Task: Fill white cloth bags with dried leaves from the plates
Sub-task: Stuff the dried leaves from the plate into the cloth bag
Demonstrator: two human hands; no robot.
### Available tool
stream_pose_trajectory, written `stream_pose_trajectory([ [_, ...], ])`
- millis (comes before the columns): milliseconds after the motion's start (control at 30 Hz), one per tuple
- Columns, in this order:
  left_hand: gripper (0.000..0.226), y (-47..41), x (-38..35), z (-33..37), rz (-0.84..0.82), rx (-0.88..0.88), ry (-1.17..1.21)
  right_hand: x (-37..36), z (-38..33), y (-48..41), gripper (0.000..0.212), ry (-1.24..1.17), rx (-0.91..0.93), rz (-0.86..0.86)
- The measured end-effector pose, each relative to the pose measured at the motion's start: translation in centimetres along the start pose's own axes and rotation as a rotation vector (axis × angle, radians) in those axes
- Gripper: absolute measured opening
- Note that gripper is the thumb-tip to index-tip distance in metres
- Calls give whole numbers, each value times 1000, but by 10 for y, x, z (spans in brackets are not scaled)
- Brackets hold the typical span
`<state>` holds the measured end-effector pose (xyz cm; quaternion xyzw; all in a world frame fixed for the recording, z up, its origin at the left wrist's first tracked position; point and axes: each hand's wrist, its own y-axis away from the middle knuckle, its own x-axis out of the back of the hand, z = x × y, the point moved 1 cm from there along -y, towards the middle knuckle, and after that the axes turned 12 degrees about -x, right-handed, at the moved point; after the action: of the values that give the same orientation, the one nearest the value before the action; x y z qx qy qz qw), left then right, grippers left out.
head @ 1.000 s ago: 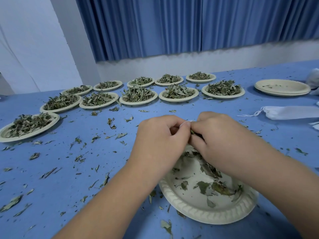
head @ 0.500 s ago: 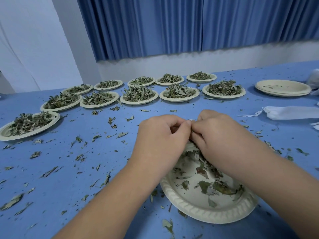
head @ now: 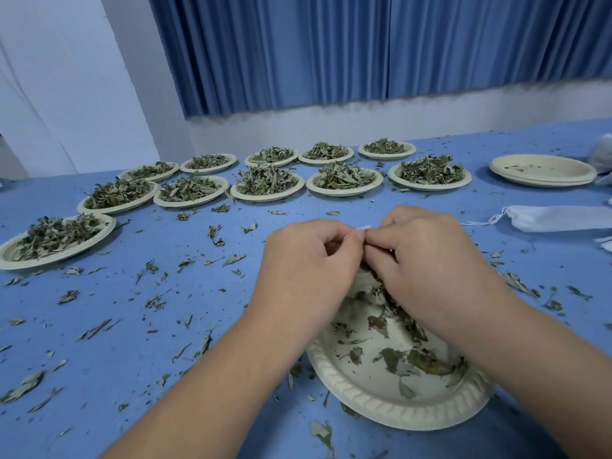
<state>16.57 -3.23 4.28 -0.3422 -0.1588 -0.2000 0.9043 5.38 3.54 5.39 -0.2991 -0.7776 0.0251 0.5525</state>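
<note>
White cloth is about all you can see of the bag (head: 363, 227) right now, just a sliver poking out where your fingertips meet, above the far edge of the plate (head: 397, 413). The rest of it is tucked under your hands, so I can't tell how full it is.

Honestly not much has changed over the last second. Your hands stayed bunched together in the same spot, and the right one nudged up a touch, so that bit of cloth shows a little more than it did half a second back. The leaves (head: 427, 362) on the plate look about the same: a thin scatter, mostly under your right wrist. My read is you're working at the bag's mouth, either stuffing in a last pinch or getting ready to close it, and this plate is nearly done.

Left hand (head: 308, 260): fingers curled in, thumb and forefinger pinching the cloth edge. Right hand (head: 427, 260): same deal from the other side, knuckles up, fingertips touching the left's, wrist low over the plate.

Further out, a spare bag (head: 556, 218) lies flat to your right, an empty stack (head: 543, 181) sits behind it, and eleven full plates (head: 344, 193) wait across the table (head: 165, 326), which is littered with crumbs. Plenty left to do.
</note>
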Motion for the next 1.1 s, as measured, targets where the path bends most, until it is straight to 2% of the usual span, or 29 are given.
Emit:
stream_pose_trajectory([
  [100,21,-1,1,0,4,10,-3,1,0,2,11,-145,-32,81],
  [233,22,-3,5,-2,26,18,-16,1,1,2,20,-280,-55,47],
  [433,23,-4,7,-3,34,25,-21,-1,4,-1,21,-451,-91,2],
  [667,23,-3,7,-3,17,33,5,1,5,0,16,-399,-49,128],
  [967,21,-5,9,-3,36,53,54,4,2,-2,24,-471,70,59],
  [1100,21,-4,8,-2,33,22,80,5,2,-1,30,-507,58,113],
])
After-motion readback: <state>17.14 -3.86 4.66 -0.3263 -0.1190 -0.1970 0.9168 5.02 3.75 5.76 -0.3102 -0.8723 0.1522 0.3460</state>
